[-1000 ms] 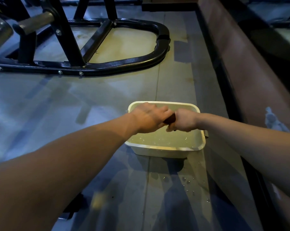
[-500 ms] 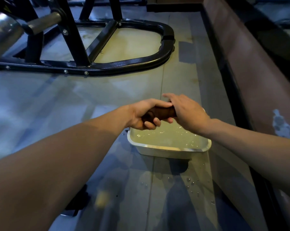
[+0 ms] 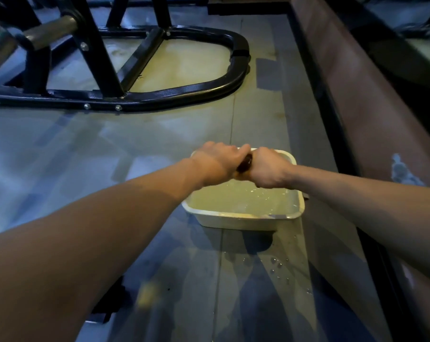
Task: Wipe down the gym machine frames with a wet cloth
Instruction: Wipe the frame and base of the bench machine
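While we crouch over the floor (image 3: 60,149), both our hands meet above a white basin (image 3: 243,219) of water, and between them runs a dark, rolled cloth (image 3: 245,163). Our left hand (image 3: 217,161) is closed around one end of the roll, knuckles up; our right hand (image 3: 267,167) is closed around the other end, fist to fist with the left, so only a short twisted stretch of cloth shows in the gap. The cloth hangs over the far half of the basin, clear of the water as far as we can see, and the water surface under the right hand is rippled and glinting. Drops lie on the floor just in front of the basin.

We judge this to be the wringing step, before any wiping: the black machine frame (image 3: 189,93) stands well apart, farther up the floor, untouched by the cloth.

As for handling, we expect the cloth to be soft and limp, heavier than it looks while soaked, and slick under wet fingers. Gripping it at both ends of the roll, as now, seems the right hold for twisting water out; for wiping we would rather bunch it into one palm so that no loose tail drags. If it is left too wet, it will likely drip along the way to the frame, and the floor already shows wet spots that could be slippery underfoot
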Motion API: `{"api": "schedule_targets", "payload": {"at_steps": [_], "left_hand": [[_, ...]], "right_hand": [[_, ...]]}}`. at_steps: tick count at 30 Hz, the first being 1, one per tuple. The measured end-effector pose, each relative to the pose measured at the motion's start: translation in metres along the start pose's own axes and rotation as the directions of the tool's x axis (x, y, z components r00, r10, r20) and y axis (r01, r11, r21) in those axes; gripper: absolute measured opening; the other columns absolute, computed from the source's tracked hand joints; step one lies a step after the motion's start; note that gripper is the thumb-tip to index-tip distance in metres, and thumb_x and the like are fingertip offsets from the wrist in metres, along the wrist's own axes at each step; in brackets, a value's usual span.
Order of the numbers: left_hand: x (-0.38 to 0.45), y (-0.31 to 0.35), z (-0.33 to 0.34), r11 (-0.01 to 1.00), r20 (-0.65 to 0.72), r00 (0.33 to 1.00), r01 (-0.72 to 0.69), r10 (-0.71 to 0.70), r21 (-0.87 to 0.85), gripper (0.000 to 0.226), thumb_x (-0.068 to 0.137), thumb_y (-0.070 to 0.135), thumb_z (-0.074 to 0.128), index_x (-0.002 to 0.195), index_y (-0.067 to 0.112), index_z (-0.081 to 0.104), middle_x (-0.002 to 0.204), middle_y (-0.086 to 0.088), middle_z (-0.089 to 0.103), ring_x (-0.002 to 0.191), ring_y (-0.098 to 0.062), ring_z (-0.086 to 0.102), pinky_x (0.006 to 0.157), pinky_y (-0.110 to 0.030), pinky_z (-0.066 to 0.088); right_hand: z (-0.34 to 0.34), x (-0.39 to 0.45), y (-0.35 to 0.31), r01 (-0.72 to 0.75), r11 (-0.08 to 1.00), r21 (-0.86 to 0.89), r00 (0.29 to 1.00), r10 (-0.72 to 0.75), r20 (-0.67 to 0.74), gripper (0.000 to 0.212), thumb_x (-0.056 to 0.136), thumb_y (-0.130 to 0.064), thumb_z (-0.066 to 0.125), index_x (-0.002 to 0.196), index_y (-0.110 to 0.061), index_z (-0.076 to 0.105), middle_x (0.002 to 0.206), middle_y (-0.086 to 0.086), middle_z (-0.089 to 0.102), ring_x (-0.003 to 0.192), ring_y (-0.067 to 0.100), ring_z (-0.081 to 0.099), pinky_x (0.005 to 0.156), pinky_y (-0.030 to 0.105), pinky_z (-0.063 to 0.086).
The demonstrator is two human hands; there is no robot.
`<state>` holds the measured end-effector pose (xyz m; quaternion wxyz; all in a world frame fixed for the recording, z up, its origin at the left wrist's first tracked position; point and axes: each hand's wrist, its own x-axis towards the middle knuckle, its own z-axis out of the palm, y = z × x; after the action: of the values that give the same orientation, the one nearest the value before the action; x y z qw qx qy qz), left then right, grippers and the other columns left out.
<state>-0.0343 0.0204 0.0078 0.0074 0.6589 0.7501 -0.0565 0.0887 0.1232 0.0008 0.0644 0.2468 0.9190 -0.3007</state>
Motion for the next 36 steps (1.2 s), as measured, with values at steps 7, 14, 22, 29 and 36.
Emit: {"api": "schedule_targets", "payload": {"at_steps": [7, 14, 22, 29, 36], "left_hand": [[-0.003, -0.017, 0.009, 0.971, -0.103, 0.971, -0.200, 0.215, 0.134, 0.050, 0.103, 0.044, 0.053, 0.141, 0.027, 0.025, 0.115, -0.003, 0.055, 0.080, -0.017, 0.053, 0.063, -0.031, 0.045], [-0.002, 0.000, 0.030, 0.998, -0.158, 0.986, -0.058, 0.056, -0.009, 0.047, 0.101, 0.038, 0.057, 0.144, 0.031, 0.037, 0.123, 0.001, 0.058, 0.099, -0.023, 0.063, 0.077, -0.038, 0.056], [0.008, -0.012, 0.014, -0.145, 0.609, 0.756, 0.592, -0.241, -0.793, 0.034, 0.100, 0.027, 0.064, 0.129, 0.012, 0.056, 0.085, -0.008, 0.061, 0.050, -0.011, 0.049, 0.037, -0.019, 0.037], [-0.014, -0.021, -0.007, -0.180, 0.642, 0.734, 0.678, 0.222, -0.713, 0.046, 0.094, 0.029, 0.069, 0.132, 0.006, 0.056, 0.093, -0.007, 0.068, 0.052, -0.008, 0.046, 0.038, -0.015, 0.038], [0.002, 0.005, -0.013, 0.409, 0.554, 0.832, 0.517, -0.033, -0.752, 0.025, 0.094, 0.021, 0.073, 0.112, 0.014, 0.056, 0.079, -0.006, 0.060, 0.056, -0.013, 0.054, 0.048, -0.024, 0.047]], "right_hand": [[-0.011, 0.006, 0.009, -0.117, 0.920, 0.375, 0.945, -0.013, 0.325, 0.021, 0.095, -0.023, 0.073, 0.107, -0.007, 0.066, 0.085, 0.010, 0.054, 0.064, 0.017, 0.048, 0.055, 0.030, 0.044], [-0.001, 0.016, 0.024, -0.072, 0.984, 0.162, 0.974, 0.035, 0.224, 0.030, 0.090, -0.028, 0.080, 0.112, -0.015, 0.064, 0.097, 0.008, 0.070, 0.085, 0.022, 0.069, 0.068, 0.030, 0.059], [-0.001, 0.012, 0.039, 0.294, 0.828, -0.478, 0.862, -0.445, -0.241, 0.088, 0.091, -0.048, 0.072, 0.162, -0.024, 0.024, 0.168, 0.000, 0.023, 0.152, 0.027, 0.023, 0.117, 0.046, 0.039], [0.004, 0.006, 0.037, 0.466, 0.747, -0.475, 0.764, -0.610, -0.211, 0.046, 0.093, -0.021, 0.075, 0.135, -0.016, 0.057, 0.138, 0.008, 0.060, 0.125, 0.026, 0.057, 0.096, 0.042, 0.058], [-0.009, 0.001, 0.032, 0.238, 0.890, -0.389, 0.934, -0.320, -0.161, 0.011, 0.098, -0.029, 0.068, 0.100, -0.027, 0.058, 0.083, -0.006, 0.063, 0.077, 0.015, 0.063, 0.066, 0.032, 0.054]]}}
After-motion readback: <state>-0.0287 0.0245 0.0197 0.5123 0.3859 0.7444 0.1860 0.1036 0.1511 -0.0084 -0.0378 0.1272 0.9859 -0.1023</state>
